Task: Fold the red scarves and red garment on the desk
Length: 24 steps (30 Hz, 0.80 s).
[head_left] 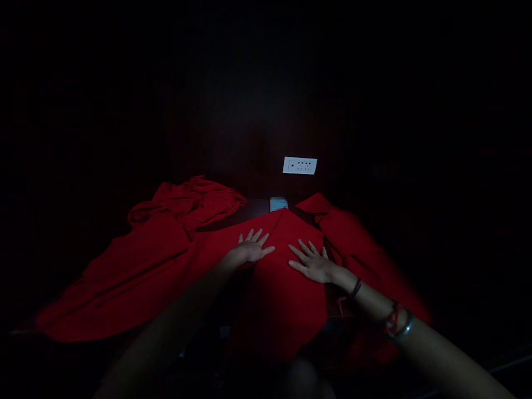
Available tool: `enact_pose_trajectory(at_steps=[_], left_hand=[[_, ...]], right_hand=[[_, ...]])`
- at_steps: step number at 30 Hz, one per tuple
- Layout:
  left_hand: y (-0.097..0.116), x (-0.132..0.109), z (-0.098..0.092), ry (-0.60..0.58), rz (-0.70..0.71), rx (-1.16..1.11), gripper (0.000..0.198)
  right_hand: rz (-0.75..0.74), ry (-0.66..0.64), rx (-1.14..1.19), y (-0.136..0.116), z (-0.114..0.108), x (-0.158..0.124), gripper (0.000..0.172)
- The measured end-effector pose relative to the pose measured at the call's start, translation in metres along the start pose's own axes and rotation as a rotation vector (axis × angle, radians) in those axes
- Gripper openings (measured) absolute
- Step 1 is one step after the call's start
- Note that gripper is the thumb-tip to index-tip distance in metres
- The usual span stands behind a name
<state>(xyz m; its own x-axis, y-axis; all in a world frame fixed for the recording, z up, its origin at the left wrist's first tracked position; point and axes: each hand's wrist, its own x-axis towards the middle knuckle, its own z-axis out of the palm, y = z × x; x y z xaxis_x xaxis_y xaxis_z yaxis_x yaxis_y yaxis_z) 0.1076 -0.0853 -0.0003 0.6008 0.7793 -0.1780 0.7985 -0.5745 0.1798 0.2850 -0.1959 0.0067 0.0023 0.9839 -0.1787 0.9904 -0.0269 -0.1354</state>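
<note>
A large red cloth lies spread over a dark table in a dim room. My left hand rests flat on it with the fingers spread, a ring on one finger. My right hand also lies flat on the cloth just to the right, fingers apart, with red threads and a bangle on the wrist. Neither hand holds anything. A bunched part of the red cloth lies at the back left, and another fold sits at the back right.
A white socket plate is on the dark wall behind the table. A small pale object lies on the bare dark tabletop at the back. The surroundings are too dark to make out.
</note>
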Motion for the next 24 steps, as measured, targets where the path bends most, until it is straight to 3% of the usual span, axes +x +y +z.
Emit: enact_pose_trajectory(at_steps=[4, 9, 13, 16, 20, 21, 24], left_hand=[[-0.001, 0.000, 0.001, 0.023, 0.009, -0.008, 0.071], [-0.005, -0.001, -0.003, 0.042, 0.003, 0.006, 0.067], [-0.020, -0.003, -0.011, 0.058, -0.213, 0.069, 0.066], [-0.045, -0.015, -0.026, 0.062, -0.370, 0.112, 0.065], [-0.095, -0.053, -0.051, 0.145, -0.481, 0.214, 0.075], [-0.107, -0.064, -0.056, 0.109, -0.474, 0.225, 0.077], [-0.130, -0.088, -0.060, -0.062, -0.271, 0.171, 0.073]], right_hand=[[-0.026, 0.053, 0.022, -0.006, -0.004, 0.005, 0.061], [-0.006, -0.029, -0.024, -0.010, 0.007, 0.007, 0.065], [0.014, -0.085, -0.014, -0.010, 0.003, 0.006, 0.068], [0.021, -0.087, -0.006, -0.009, 0.000, 0.006, 0.070], [0.020, -0.069, -0.005, -0.008, -0.001, 0.008, 0.071], [0.023, -0.068, -0.006, -0.008, -0.001, 0.010, 0.071], [0.039, -0.057, -0.009, -0.008, -0.002, 0.014, 0.071]])
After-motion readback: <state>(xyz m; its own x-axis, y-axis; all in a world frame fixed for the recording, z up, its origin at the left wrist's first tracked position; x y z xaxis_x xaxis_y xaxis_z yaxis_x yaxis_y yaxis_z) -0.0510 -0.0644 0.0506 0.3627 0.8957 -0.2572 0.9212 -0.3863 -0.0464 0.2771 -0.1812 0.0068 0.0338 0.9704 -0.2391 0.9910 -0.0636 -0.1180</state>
